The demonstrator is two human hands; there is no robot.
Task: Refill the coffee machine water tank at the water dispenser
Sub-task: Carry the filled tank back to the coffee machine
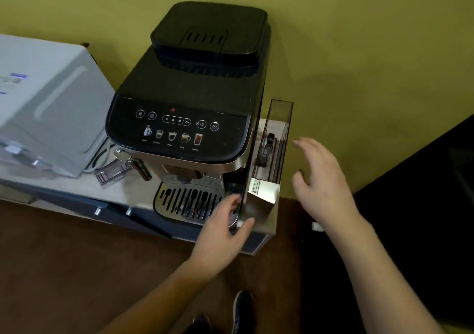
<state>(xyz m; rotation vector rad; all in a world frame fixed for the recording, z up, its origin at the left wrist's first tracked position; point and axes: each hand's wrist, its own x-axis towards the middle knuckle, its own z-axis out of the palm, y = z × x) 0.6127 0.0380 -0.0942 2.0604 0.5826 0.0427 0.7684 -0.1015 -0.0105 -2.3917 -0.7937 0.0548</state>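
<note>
Gripping the near front corner of the coffee machine (184, 118) with our left hand (225, 228), we hold our right hand (323, 180), fingers spread wide, just right of the water tank (272, 151).

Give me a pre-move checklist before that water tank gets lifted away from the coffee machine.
1. Water tank out of its slot: ok, it stands angled out at the right side of the coffee machine.
2. Left hand on the tank: ok, fingers touch its front lower edge.
3. Right hand on the tank: not ok, it is open and beside the tank, apart from it.
4. Tank empty enough to carry: cannot tell, no water level shows.
5. Path to the right free: ok, only wall and floor show there.
6. Cabinet edge clearance: not ok, the tank sits near the corner.
</note>
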